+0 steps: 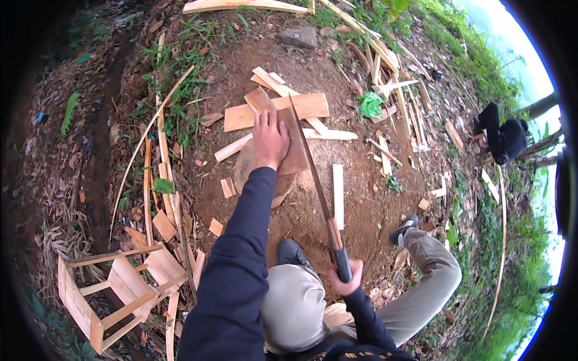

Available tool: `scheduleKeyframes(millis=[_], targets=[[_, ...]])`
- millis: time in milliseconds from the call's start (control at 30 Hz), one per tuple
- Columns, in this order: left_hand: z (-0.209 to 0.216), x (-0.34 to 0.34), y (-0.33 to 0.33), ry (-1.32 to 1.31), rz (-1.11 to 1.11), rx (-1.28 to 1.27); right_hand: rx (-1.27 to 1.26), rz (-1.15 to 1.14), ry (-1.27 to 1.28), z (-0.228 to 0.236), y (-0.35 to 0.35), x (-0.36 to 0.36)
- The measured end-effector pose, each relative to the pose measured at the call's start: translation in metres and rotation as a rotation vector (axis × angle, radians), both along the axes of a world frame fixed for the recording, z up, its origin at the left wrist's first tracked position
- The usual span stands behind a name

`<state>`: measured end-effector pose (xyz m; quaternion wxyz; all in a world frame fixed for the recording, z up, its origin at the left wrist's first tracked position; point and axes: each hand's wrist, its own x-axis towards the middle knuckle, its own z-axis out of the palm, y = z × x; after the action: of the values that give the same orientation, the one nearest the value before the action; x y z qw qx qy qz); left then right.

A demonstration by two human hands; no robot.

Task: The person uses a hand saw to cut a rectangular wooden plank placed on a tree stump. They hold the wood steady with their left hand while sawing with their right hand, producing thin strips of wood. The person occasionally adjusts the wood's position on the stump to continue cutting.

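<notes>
My left hand (270, 143) holds a reddish-brown wooden board (294, 141) steady over a round chopping stump (245, 168), with its thumb along the board's face. The underside of that grip is hidden. My right hand (346, 277) is wrapped round the dark handle of a long machete (316, 177). Its narrow blade points away from me and runs along the board's right edge. Whether blade and board touch, I cannot tell. Just beyond my left fingertips lies a wide pale plank (310, 106), crossed by several thinner pieces.
A slatted wooden frame (129, 286) stands at the lower left. Long strips (162, 138) lie along the left side. A hammer (385, 151) and a green plastic bag (369, 105) lie to the right. Another person (510, 140) in dark clothes crouches at the far right.
</notes>
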<state>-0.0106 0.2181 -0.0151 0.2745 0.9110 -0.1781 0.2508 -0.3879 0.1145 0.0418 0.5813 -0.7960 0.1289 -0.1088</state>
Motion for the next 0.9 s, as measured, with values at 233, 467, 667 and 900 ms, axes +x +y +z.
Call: scheduleKeyframes(millis=[233, 467, 667, 900], targets=[[0.001, -0.003, 0.003, 0.054, 0.000, -0.010, 0.028, -0.015, 0.021, 0.004, 0.001, 0.027], [0.002, -0.004, 0.001, 0.086, -0.020, -0.028, 0.093, -0.069, 0.005, 0.002, 0.004, 0.059], [0.005, 0.004, -0.009, 0.034, -0.008, -0.007, -0.028, -0.013, -0.017, -0.012, -0.009, -0.006], [0.005, -0.005, 0.002, 0.083, 0.009, 0.005, 0.064, -0.046, 0.022, -0.009, -0.001, 0.033]])
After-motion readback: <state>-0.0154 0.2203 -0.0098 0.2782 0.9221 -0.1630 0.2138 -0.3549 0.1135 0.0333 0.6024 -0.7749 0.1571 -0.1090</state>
